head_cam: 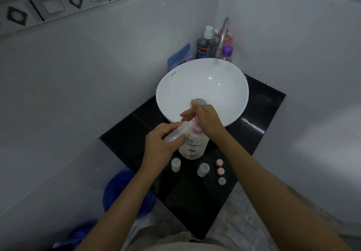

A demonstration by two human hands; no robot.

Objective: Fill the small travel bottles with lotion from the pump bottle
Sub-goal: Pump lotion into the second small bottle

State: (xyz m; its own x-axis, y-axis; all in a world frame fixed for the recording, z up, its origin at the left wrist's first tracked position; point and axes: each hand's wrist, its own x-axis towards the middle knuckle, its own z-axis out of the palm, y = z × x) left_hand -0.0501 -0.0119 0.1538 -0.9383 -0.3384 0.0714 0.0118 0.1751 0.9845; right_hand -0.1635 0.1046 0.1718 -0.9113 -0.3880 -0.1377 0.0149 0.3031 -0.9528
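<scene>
A white pump bottle [192, 145] with a pink pump stands on the black counter [125, 135], just in front of the basin. My right hand [205, 119] rests flat on top of its pump head. My left hand [163, 145] holds a clear small travel bottle [177, 131] tilted, its mouth up against the pump spout. Two more small travel bottles [175, 164] [203, 169] stand upright and uncapped on the counter nearer to me. Three loose caps, two pink [219, 162] [221, 171] and one pale [222, 181], lie in a row to their right.
A white bowl basin [205, 86] fills the counter's far half, under a chrome tap [222, 36]. A mouthwash bottle [203, 45], a purple-capped bottle [227, 52] and a blue pouch [179, 56] crowd the corner behind it. A blue bucket [121, 190] stands on the floor to the left.
</scene>
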